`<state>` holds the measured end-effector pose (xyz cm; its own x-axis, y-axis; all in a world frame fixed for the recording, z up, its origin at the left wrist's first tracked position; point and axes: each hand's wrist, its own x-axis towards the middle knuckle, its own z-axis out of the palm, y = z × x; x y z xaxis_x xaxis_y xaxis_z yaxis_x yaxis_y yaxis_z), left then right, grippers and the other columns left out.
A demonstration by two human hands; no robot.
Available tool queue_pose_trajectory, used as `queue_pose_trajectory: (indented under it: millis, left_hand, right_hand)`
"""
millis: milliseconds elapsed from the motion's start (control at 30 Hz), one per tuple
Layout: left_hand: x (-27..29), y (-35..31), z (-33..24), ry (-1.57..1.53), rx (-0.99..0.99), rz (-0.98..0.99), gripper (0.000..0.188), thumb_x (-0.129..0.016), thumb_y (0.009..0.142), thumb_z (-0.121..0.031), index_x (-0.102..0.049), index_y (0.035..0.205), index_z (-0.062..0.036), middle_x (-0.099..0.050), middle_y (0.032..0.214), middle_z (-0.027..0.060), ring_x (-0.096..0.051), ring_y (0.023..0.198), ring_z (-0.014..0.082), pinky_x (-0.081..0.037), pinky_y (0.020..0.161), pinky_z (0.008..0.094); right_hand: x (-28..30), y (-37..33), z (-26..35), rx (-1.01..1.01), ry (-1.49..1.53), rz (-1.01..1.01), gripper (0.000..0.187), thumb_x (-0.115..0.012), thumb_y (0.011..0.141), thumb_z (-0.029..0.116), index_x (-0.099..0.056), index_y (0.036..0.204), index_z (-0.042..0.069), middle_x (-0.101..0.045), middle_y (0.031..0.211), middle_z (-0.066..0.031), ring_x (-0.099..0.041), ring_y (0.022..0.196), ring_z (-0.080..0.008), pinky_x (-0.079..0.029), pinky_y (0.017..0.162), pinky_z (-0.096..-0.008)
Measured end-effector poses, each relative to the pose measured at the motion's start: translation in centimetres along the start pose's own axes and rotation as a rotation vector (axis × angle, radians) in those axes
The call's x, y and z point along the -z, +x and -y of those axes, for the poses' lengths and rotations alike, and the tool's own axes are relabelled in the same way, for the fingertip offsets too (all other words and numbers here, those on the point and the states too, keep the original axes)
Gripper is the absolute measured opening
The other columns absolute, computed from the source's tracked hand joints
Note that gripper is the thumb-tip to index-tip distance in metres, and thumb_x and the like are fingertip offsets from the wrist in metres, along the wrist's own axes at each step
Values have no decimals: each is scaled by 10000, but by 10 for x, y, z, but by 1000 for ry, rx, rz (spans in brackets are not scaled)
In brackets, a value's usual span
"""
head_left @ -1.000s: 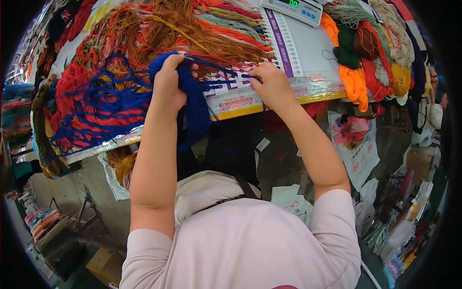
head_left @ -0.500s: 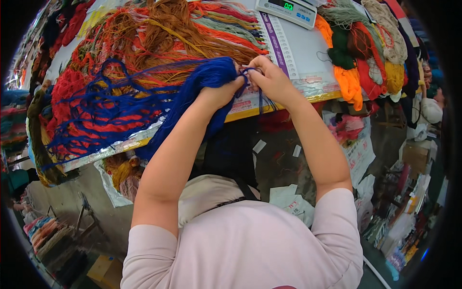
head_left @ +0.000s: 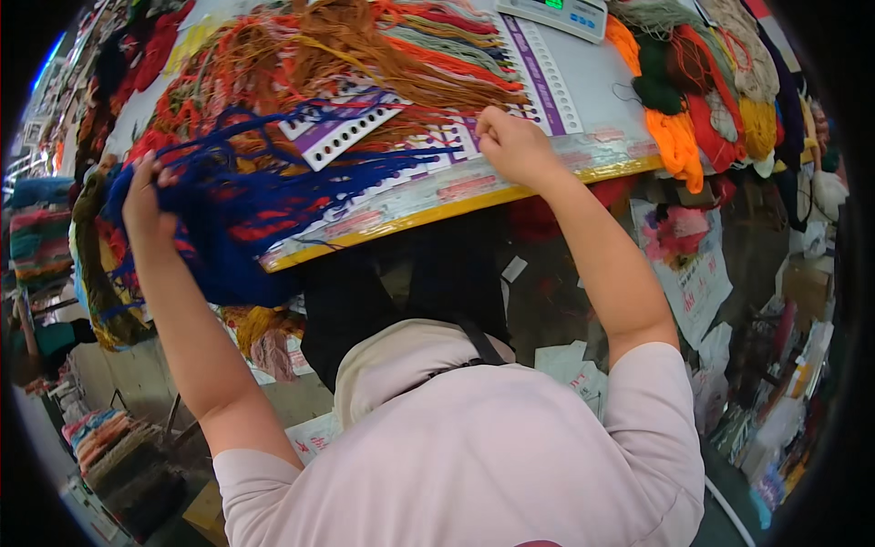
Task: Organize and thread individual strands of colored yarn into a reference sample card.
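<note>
My left hand (head_left: 150, 202) is at the far left of the table, against the blue yarn (head_left: 232, 260). Its thumb stands apart from its bent fingers, though motion smears it a little. Much of the yarn bunches beside that hand, sagging over the front edge; loose strands trail right. My right hand (head_left: 512, 146) is closed above the table's front edge, fingers curled in; whatever they may hold is hidden. Between the hands, a purple and white card with punched holes (head_left: 339, 139) lies tilted across the strands.
Brown, orange and red yarn (head_left: 337, 41) covers the tabletop. A longer purple and white holed card (head_left: 540, 73) lies behind my right hand. A digital scale (head_left: 561, 14) stands at the back. Orange hanks (head_left: 673, 146) and others hang over the right edge. Papers (head_left: 570, 369) lie on the floor.
My left hand has swung far left, and the blue yarn's bulk has shifted with it. The tilted card, covered before, now shows. My right hand stays nearly in place, apart from the yarn.
</note>
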<state>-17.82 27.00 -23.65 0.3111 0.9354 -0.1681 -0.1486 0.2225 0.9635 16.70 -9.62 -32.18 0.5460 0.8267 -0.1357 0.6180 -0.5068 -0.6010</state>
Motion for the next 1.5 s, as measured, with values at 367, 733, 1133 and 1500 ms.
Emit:
queue_pose_trajectory:
  millis: [367,733,1133,1500]
  left_hand:
    - [-64,-84,-1,-201,136,307,109,-571,933,-93,-516,1023,-120,-492,777,13,-398,515,81,-375,530,251]
    - [-29,-49,-16,-231,184,328,38,-560,929,-81,-537,959,-85,-466,724,-8,-382,502,64,-339,491,220]
    - [-9,26,-11,-2,-82,-285,188,-524,964,-233,-538,1069,-78,-553,699,19,-507,651,145,-490,642,314]
    - [-188,-122,107,37,308,518,202,-694,823,-38,-508,819,-117,-626,774,54,-590,545,128,-432,505,265]
  right_hand:
    - [-71,10,110,-443,1147,243,475,-667,866,395,-581,1049,-35,-678,907,-155,-659,713,-171,-519,605,-266]
    - [-64,-2,100,-427,1503,-91,110,-524,850,156,-512,773,79,-496,595,-23,-466,466,-122,-349,402,-257]
    - [-27,-26,57,-530,1595,-215,96,-565,847,147,-541,792,72,-516,634,-29,-493,516,-126,-358,436,-255]
    - [-8,-35,64,-270,1280,10,188,-589,915,238,-557,791,101,-538,628,5,-510,531,-100,-388,473,-243]
